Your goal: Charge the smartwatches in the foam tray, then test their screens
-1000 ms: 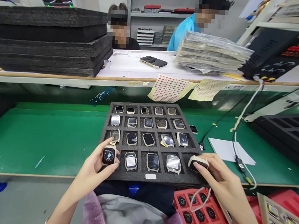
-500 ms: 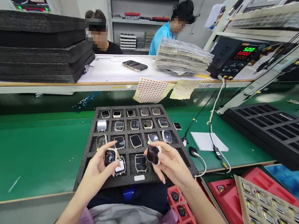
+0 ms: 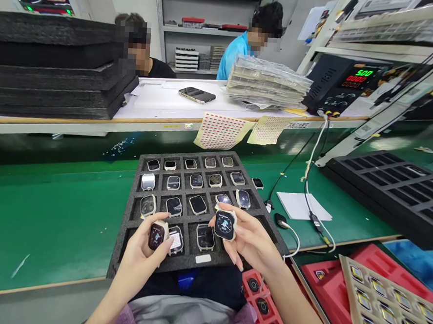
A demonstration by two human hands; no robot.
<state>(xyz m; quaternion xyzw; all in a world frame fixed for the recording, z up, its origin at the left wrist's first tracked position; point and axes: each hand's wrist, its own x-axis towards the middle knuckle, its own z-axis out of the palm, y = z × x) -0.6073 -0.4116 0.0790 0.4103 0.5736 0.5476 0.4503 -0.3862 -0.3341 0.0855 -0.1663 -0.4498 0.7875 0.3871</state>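
So, the left hand (image 3: 137, 256) is curling half closed just above the black foam tray (image 3: 187, 155), pinching a lit smartwatch (image 3: 156, 236) between thumb and fingers. The right hand (image 3: 250, 243) is holding a second smartwatch (image 3: 224, 225) at its fingertips, partly open, with the glowing screen turned upward. Beneath both hands, the tray is holding seventeen more watches (image 3: 198, 205) that can be counted: five in each of the three far rows, and two showing in the nearest row, one right beside the left hand. One loose watch (image 3: 258, 183) is lying on the green mat (image 3: 69, 231) past the right hand, outside the tray. Just below that hand, a red tray (image 3: 246, 286) is holding round black parts (image 3: 262, 306), and further right a beige tray (image 3: 356, 283) is carrying small gold-edged pieces (image 3: 379, 288).
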